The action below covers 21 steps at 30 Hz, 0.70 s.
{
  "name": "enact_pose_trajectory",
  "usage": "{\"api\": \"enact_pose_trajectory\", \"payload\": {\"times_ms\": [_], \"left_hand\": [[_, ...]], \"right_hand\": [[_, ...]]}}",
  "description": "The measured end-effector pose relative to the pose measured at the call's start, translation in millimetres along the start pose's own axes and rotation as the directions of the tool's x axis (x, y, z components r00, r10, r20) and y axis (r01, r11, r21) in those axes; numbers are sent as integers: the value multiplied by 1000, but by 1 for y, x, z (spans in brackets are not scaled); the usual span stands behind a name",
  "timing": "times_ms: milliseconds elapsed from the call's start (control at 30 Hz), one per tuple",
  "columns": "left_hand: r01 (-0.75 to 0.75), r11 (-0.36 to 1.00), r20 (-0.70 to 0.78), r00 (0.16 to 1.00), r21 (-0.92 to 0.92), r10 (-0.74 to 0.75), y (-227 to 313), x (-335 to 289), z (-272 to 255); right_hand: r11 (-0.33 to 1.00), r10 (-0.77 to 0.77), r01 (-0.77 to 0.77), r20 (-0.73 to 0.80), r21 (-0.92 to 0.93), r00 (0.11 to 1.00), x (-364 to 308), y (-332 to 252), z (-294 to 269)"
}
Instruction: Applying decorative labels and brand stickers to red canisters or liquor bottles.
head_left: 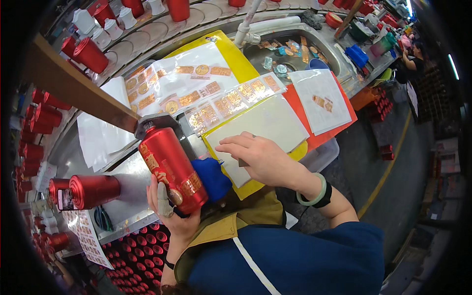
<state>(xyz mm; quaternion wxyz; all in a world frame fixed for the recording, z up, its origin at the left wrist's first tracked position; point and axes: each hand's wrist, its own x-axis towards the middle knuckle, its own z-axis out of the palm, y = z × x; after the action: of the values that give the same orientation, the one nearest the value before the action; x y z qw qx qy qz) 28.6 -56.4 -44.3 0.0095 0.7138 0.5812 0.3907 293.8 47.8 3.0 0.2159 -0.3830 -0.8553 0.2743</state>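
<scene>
Left hand (pixel 178 222): fingers curled about the lower side of the red bottle (pixel 169 160), wrist beneath; bottle slanted, neck at the wooden bar (pixel 88 87). Right hand (pixel 269 160): fingers loosely bent, seemingly pinching a small grey piece (pixel 242 162), above the white pad (pixel 263 123); forearm from lower right. Gold decals (pixel 191 186) already on bottle; whether any remain to add, cannot tell. Beside it, blue cloth (pixel 211 178); beyond pad, clear decal sheet (pixel 228 104); around, metal tabletop (pixel 132 189).

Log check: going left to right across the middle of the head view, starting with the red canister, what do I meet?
Red canister → red bottle → blue cloth → right hand → pale green bangle.
</scene>
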Motion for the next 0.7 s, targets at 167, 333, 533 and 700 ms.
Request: {"api": "enact_pose_trajectory", "payload": {"times_ms": [167, 333, 533, 700], "left_hand": [[8, 1000, 15, 1000, -13, -8, -2, 4, 1], [25, 1000, 43, 999, -6, -25, -1, 6, -3], [41, 999, 39, 998, -1, -41, 0, 6, -5], [29, 999, 17, 999, -33, -28, 0, 4, -4]], "right_hand": [[999, 16, -14, -41, 41, 999, -8, -11, 4], [995, 25, -18, -79, 94, 997, -12, -18, 14], [992, 52, -48, -33, 117, 998, -17, -34, 12], [993, 46, -41, -44, 110, 998, -23, -38, 25]]}}
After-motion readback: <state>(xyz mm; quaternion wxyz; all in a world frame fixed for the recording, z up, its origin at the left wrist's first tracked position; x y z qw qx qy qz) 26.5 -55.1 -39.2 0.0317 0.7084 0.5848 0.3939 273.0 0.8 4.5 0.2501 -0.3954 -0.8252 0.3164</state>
